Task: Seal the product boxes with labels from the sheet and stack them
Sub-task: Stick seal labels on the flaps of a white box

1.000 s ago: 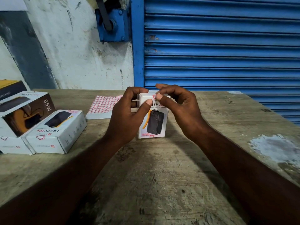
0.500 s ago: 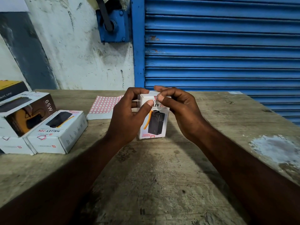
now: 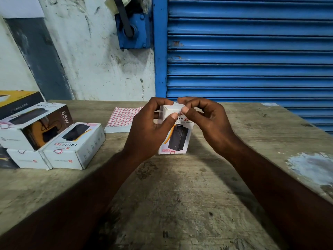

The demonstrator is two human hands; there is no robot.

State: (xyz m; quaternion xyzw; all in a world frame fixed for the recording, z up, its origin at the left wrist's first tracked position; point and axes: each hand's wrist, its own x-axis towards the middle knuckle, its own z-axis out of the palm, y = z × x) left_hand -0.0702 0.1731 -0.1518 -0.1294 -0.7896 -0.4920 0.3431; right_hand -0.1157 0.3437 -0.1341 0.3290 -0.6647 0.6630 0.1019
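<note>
A white cardboard product box (image 3: 178, 139) printed with a black power bank stands upright on the worn wooden tabletop (image 3: 180, 195). The left hand (image 3: 144, 130) grips it, fingers (image 3: 156, 104) curled round its far side and thumb across the front. The right hand (image 3: 207, 120) pinches its top front edge between curled fingers and thumb. Just left of the fingers lies a white sheet of red-bordered labels (image 3: 122, 118); farther left sit stacked white boxes (image 3: 72, 147).

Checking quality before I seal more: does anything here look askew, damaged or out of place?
Nothing stands out. The product box stands upright on the table, held at its top by the left hand and right hand; the label sheet lies flat. Only a pale patch marks the tabletop at right.
</note>
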